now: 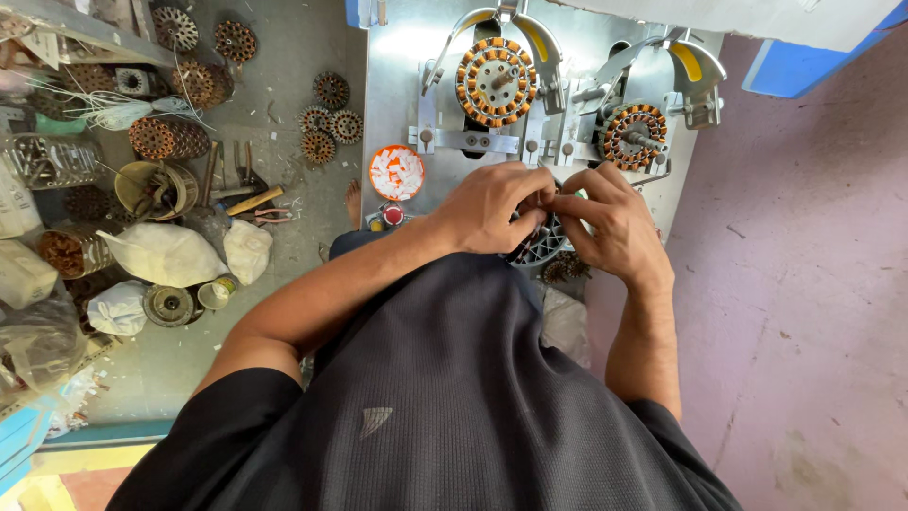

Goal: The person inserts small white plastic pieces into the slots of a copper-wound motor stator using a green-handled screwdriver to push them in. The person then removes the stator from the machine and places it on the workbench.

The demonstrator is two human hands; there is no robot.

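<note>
My left hand (492, 203) and my right hand (610, 222) meet over a round slotted metal stator core (541, 244), which I hold in front of my chest. Both hands' fingers pinch at its upper rim; what they pinch is hidden. Just beyond my hands stands a metal winding machine (397, 76) with two stators mounted on it: a left one (496, 82) wound with orange copper coils and a right one (633, 135), also wound.
A small round orange dish of white slips (396, 172) lies on the machine plate by my left hand. Wound and bare stators (331, 118), hand tools (248, 194), white sacks (165, 254) and tins crowd the floor at left. A pink wall (804, 284) runs along the right.
</note>
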